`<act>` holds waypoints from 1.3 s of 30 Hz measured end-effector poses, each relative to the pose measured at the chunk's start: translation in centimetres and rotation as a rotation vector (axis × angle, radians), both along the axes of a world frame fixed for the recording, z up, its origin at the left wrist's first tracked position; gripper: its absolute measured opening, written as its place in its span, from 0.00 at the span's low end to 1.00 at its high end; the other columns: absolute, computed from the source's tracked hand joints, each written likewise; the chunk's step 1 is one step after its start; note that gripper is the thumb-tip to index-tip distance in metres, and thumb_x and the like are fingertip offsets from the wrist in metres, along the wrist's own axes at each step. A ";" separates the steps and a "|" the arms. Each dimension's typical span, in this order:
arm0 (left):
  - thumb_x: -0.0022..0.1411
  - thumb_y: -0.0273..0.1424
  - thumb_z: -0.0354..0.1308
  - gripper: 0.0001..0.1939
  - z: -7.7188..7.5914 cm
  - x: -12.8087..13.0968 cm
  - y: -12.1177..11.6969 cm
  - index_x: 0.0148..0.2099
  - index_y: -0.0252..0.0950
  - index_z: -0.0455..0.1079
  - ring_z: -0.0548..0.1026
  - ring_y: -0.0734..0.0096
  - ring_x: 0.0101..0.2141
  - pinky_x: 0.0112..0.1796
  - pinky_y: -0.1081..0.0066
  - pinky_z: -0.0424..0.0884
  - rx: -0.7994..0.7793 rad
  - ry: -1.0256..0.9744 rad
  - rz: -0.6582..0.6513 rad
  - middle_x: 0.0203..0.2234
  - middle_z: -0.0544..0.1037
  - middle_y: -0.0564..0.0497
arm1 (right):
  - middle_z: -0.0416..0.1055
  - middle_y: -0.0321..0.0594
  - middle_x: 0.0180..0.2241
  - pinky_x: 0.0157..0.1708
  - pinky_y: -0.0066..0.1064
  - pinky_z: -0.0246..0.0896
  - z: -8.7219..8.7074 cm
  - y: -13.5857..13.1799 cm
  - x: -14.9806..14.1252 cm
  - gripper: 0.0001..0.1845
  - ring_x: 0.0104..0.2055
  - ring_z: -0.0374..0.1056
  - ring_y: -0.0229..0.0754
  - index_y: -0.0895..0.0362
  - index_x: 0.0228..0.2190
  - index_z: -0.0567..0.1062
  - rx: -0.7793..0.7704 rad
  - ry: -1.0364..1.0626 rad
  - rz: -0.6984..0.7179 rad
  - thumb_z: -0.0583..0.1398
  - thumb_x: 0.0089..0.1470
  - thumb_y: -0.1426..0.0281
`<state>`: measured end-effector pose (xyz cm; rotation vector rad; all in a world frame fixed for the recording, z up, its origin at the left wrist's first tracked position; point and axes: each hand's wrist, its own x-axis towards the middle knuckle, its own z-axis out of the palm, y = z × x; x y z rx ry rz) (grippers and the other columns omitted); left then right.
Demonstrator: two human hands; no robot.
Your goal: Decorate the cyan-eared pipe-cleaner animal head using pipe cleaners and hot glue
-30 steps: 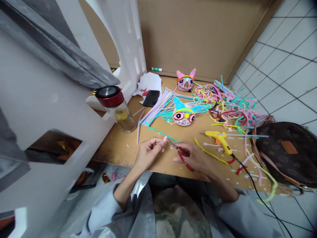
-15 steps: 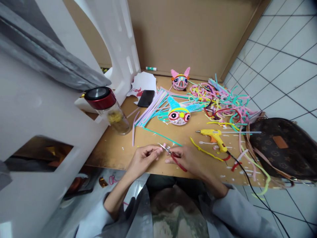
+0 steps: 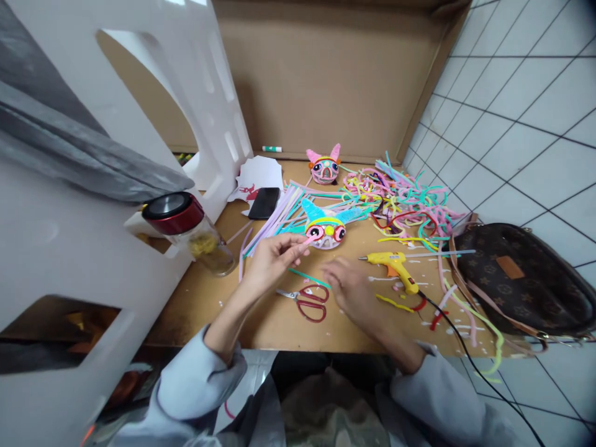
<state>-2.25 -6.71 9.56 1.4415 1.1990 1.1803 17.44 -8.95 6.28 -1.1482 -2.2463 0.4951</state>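
Note:
My left hand [image 3: 286, 256] is closed in a pinch on a short pink pipe cleaner piece [image 3: 313, 236]. It is raised in front of the craft animal head [image 3: 327, 234], which has blue ears, red-rimmed eyes and a yellow nose. To its right hovers my right hand [image 3: 347, 285], fingers curled and smeared by motion, so I cannot tell if anything is in them. Between my forearms, red-handled scissors [image 3: 311, 303] lie on the table. Just above them is a teal pipe cleaner [image 3: 311, 277], partly hidden by the hands.
A yellow glue gun [image 3: 393, 266] lies right, its cord trailing off the edge beside a brown handbag [image 3: 531, 273]. Tangled pipe cleaners [image 3: 410, 198] and a pink-eared head [image 3: 325, 167] are at the back. A glass bottle [image 3: 207, 248] and a phone [image 3: 264, 203] stand and lie left.
My right hand has let go of the scissors, which now lie on the table. My left hand has risen toward the blue-eared head with the pink piece. The camera view has shifted.

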 end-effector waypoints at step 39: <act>0.58 0.37 0.61 0.11 -2.0 3.1 7.0 0.28 0.34 0.75 0.69 0.74 0.21 0.28 0.73 0.64 0.248 0.370 0.169 0.20 0.77 0.52 | 0.72 0.41 0.33 0.41 0.35 0.56 0.2 10.9 1.3 0.08 0.38 0.65 0.45 0.53 0.29 0.71 0.019 0.138 -0.355 0.54 0.60 0.70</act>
